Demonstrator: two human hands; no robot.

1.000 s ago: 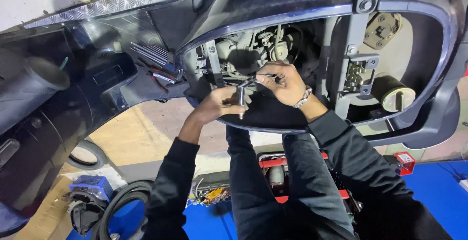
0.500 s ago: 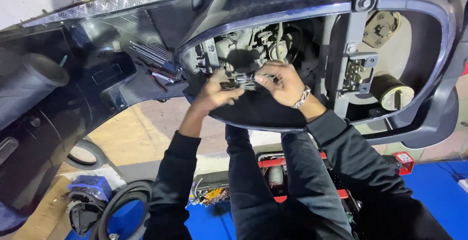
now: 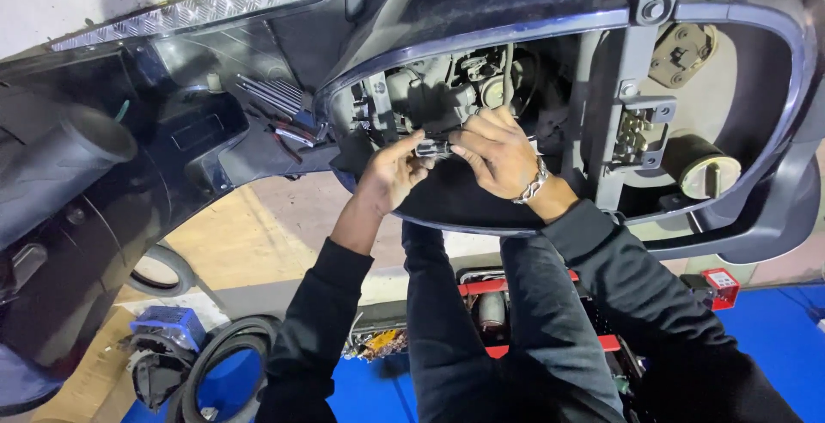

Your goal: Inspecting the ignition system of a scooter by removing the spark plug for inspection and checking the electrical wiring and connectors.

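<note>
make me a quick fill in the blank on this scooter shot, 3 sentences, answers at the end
1. Both hands, the left hand and the right hand, pinch a small dark connector inside the scooter's open ____ compartment.
2. A metal chain bracelet sits on the ____ wrist.
3. The sleeves are ____ in colour.

Missing words: engine; right; black

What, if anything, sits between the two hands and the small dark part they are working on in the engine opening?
Nothing visible does. The left hand and right hand both already pinch the small dark part with their fingers, just in front of the engine parts.
</note>
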